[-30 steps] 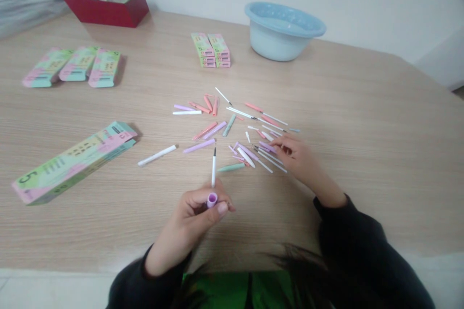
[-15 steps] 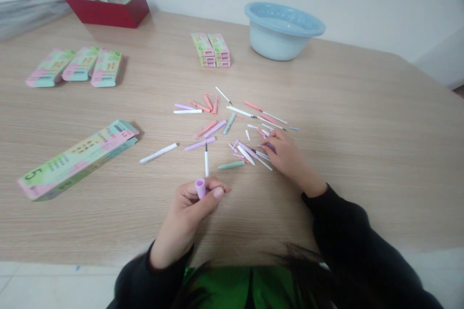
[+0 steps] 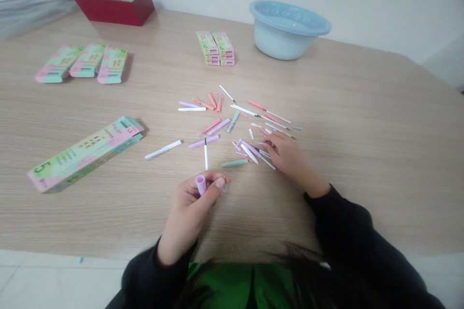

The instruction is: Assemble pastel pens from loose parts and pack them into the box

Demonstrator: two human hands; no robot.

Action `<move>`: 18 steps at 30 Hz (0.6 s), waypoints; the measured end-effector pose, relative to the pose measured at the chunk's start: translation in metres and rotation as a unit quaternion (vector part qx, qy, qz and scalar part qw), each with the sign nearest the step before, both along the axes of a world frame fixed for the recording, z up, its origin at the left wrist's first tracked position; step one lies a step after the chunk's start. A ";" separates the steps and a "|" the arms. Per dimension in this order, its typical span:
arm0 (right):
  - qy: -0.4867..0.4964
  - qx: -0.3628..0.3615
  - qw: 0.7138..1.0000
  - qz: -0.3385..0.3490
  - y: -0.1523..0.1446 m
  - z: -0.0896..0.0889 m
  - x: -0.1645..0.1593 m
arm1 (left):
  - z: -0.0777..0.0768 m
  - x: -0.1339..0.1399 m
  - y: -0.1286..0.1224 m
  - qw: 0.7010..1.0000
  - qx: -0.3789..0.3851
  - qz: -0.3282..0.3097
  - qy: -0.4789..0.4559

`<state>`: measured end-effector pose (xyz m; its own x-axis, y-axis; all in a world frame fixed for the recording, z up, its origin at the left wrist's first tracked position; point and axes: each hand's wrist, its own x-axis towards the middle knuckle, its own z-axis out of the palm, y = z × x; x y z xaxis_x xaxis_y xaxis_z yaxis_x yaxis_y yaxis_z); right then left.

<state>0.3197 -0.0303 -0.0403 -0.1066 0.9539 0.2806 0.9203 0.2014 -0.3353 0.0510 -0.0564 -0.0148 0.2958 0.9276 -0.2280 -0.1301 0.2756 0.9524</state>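
Note:
My left hand (image 3: 197,203) is closed around a hollow lilac pen barrel (image 3: 200,184), its open end facing up. A small clear bit shows at the fingertips of that hand. To the right, my right hand (image 3: 286,157) rests low over the loose pen parts with its fingers pinched; a small purple piece seems to be at the fingertips, mostly hidden. Beside them lie a white pen barrel (image 3: 249,153), thin white refills (image 3: 268,163) and a green barrel (image 3: 234,163). Just beyond my left hand lies a white refill with a dark tip (image 3: 206,154).
A long pastel box (image 3: 87,154) lies at the left, near a white pen (image 3: 163,149). Farther back are three flat boxes (image 3: 112,65), stacked small boxes (image 3: 215,48), a red bin (image 3: 116,12) with plastic bags, and a blue basin (image 3: 286,38).
The whole view has shifted slightly. My right fingers have drawn in a little over the pen parts, and less of the purple piece shows. My left hand keeps the lilac barrel.

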 end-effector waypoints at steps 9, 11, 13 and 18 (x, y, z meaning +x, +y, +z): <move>0.006 -0.009 1.000 0.025 0.005 -0.001 -0.002 | -0.003 -0.001 0.000 0.999 0.009 0.026 0.017; 0.008 -0.010 1.000 0.026 0.006 -0.002 -0.002 | -0.004 -0.003 0.001 0.999 0.008 0.035 0.016; 0.012 -0.006 1.000 0.023 0.005 -0.002 -0.003 | -0.003 -0.005 0.002 0.999 0.006 0.050 0.009; 0.028 0.007 0.999 0.027 0.008 0.009 -0.020 | 0.001 -0.008 0.006 0.996 0.009 0.087 -0.026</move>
